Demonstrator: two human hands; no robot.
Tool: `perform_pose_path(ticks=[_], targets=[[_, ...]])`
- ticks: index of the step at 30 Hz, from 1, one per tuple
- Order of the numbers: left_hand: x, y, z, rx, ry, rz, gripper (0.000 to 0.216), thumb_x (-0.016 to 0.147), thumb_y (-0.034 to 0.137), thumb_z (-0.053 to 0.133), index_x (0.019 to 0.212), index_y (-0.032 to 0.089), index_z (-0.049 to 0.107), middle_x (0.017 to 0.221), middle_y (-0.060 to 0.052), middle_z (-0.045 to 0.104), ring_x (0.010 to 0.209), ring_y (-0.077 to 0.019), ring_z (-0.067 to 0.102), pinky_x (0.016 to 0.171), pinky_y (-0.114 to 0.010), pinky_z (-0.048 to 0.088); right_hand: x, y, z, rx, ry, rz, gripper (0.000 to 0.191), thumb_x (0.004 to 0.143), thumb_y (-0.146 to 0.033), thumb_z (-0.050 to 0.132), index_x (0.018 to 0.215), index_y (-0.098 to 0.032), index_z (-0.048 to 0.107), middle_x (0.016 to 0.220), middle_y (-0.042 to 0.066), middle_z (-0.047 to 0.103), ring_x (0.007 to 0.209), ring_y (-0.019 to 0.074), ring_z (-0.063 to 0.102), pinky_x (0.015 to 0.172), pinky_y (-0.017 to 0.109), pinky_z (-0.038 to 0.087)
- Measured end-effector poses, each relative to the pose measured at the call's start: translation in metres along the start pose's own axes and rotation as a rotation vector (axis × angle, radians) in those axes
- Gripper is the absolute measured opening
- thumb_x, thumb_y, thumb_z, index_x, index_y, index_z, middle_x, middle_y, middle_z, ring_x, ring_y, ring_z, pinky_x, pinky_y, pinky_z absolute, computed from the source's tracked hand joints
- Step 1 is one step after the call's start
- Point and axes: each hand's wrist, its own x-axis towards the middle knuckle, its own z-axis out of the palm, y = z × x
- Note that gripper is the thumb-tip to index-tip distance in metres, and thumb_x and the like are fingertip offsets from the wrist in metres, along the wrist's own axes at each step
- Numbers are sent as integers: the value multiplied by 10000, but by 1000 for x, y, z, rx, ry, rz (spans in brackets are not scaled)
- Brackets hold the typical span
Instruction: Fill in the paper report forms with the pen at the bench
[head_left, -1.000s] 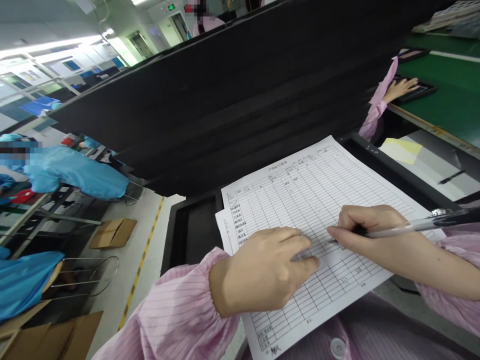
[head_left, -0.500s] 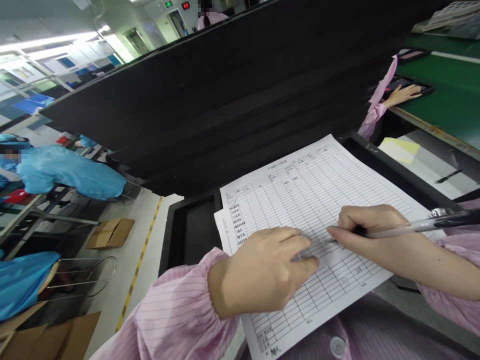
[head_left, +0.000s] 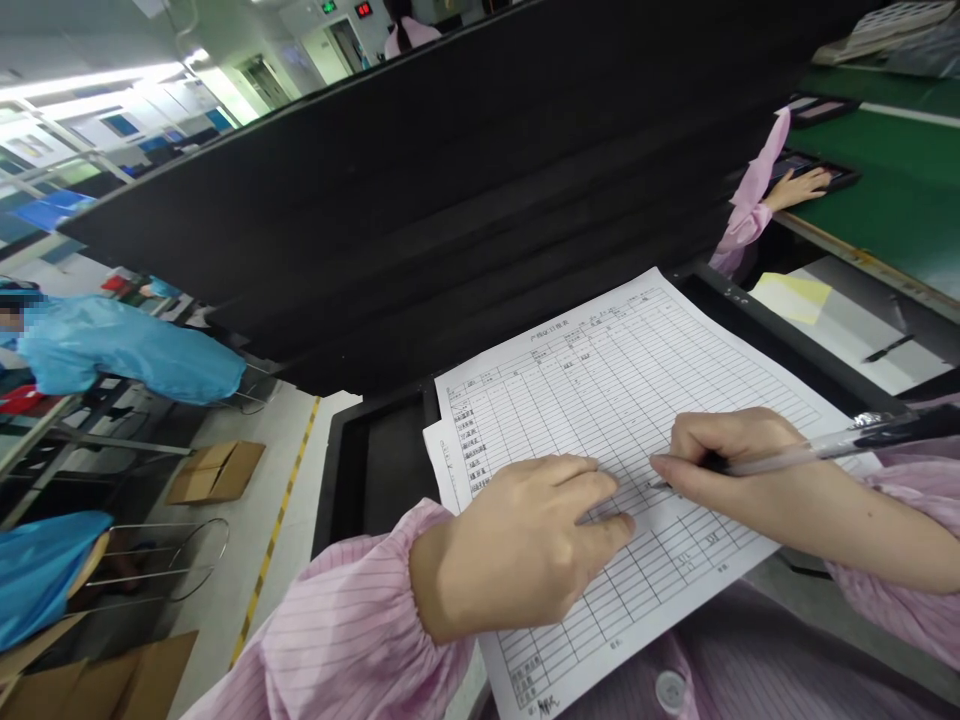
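A printed form [head_left: 570, 410] with a ruled grid and some handwritten entries lies tilted across a black tray-like surface [head_left: 375, 460]. On its left half rests my left hand [head_left: 532, 540], palm down with the fingers stretched out, pressing on the paper and holding nothing. My right hand [head_left: 727, 465] grips a pen [head_left: 817, 450] with a clear barrel, its tip on a cell of the grid just right of my left fingertips. Another sheet [head_left: 442, 460] peeks out under the form's left edge.
A tall black panel [head_left: 450, 190] stands behind the form. At right, a co-worker's hand [head_left: 801, 188] touches a black tray on a green work surface [head_left: 900, 180]. Below it are papers and a pen [head_left: 889, 348]. Cardboard boxes [head_left: 214, 472] and a person in blue are at left.
The view has shifted slightly, so most things sit a little further left. My right hand and the pen tip have moved only slightly over the form; my left hand stays flat.
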Motion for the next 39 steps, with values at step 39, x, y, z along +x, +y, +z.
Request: perform_pose_path(ticks=[39], targets=[[-1, -1, 2, -14, 35, 5, 249, 907, 125, 450, 981, 162, 685, 982, -72, 677, 913, -168, 639, 788, -299, 573, 1, 0, -1, 24, -33, -5, 299, 747, -240, 461, 501, -200, 296, 448, -56, 279, 411, 65, 267, 357, 188, 227]])
